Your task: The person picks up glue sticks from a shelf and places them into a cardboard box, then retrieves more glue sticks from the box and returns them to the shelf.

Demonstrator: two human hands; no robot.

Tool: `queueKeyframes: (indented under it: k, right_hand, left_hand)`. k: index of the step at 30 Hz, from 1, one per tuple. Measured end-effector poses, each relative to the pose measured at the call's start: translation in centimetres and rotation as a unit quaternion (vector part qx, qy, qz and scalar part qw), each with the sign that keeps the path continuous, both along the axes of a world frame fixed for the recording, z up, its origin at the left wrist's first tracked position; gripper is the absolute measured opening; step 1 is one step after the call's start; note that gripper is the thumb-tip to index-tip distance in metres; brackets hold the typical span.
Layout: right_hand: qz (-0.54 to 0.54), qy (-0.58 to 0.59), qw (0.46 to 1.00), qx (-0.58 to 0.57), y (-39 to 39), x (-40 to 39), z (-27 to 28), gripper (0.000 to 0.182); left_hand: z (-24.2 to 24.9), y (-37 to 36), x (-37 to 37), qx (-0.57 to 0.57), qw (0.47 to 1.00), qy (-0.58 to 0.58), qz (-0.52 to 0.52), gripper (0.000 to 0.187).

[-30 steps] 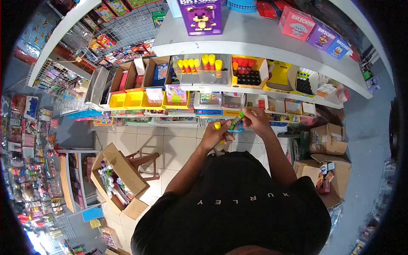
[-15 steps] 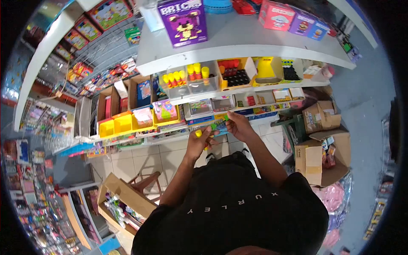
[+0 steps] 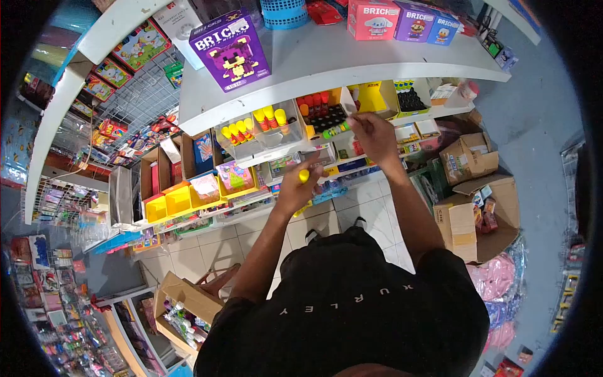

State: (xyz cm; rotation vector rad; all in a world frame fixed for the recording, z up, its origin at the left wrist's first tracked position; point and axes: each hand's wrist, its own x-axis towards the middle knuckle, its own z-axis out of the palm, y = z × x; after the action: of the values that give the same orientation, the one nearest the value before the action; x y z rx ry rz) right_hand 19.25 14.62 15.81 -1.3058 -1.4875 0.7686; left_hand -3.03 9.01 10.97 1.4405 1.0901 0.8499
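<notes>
My right hand (image 3: pixel 375 141) reaches to the shelf with its fingers closed on one end of a small green tube (image 3: pixel 336 130). That tube overlaps the front of an open yellow box (image 3: pixel 309 131) holding black-ended and red-capped sticks. Lower and to the left, my left hand (image 3: pixel 296 191) is curled round a yellow-capped stick (image 3: pixel 304 176), most of it hidden by the fingers. Close by on the shelf, clear bins (image 3: pixel 270 141) hold several upright yellow-capped red sticks (image 3: pixel 269 116).
Above is a grey shelf (image 3: pixel 326 60) with a purple brick-toy box (image 3: pixel 232 53), a blue basket (image 3: pixel 284 14) and smaller boxes (image 3: pixel 372 20). Yellow bins (image 3: pixel 179 201) stand at left. Open cartons lie on the floor at right (image 3: pixel 465 226) and lower left (image 3: pixel 188 295).
My right hand has moved up and away from my left, carrying the green tube to the yellow box. My left hand keeps the yellow-capped stick. The view has shifted slightly.
</notes>
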Motion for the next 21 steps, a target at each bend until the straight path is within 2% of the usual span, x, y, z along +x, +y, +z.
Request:
queueKeyframes:
  k: [3, 4, 7, 8, 13, 17, 21]
  right_hand:
    - [0.035, -0.151, 0.975, 0.162, 2.7, -0.3, 2.1, 0.029]
    - [0.062, -0.156, 0.981, 0.102, 3.1, -0.7, 3.5, 0.028]
    - [0.102, -0.266, 0.949, 0.137, 6.2, -1.4, 2.6, 0.027]
    - [0.122, -0.279, 0.947, 0.103, 6.6, -1.6, 2.7, 0.026]
    - [0.137, -0.324, 0.931, 0.094, 8.3, -1.9, 1.2, 0.025]
    - [0.167, -0.317, 0.924, 0.133, 9.5, -2.6, 0.2, 0.025]
    - [0.215, -0.291, 0.927, 0.104, 9.3, -3.3, 1.4, 0.025]
  left_hand:
    - [1.7, 1.4, 2.1, 0.073, 0.995, 0.056, -0.022, 0.052]
    - [1.6, 2.2, 2.7, 0.054, 0.995, 0.083, -0.029, 0.058]
    - [1.1, 3.2, 4.2, 0.112, 0.978, 0.174, -0.028, 0.066]
    - [0.8, 3.3, 4.5, 0.101, 0.974, 0.199, -0.028, 0.068]
    - [0.7, 3.2, 5.6, 0.074, 0.958, 0.275, -0.008, 0.074]
    - [-0.6, 3.1, 6.0, 0.101, 0.954, 0.281, 0.008, 0.076]
    - [0.6, 2.8, 6.6, 0.052, 0.958, 0.283, 0.01, 0.077]
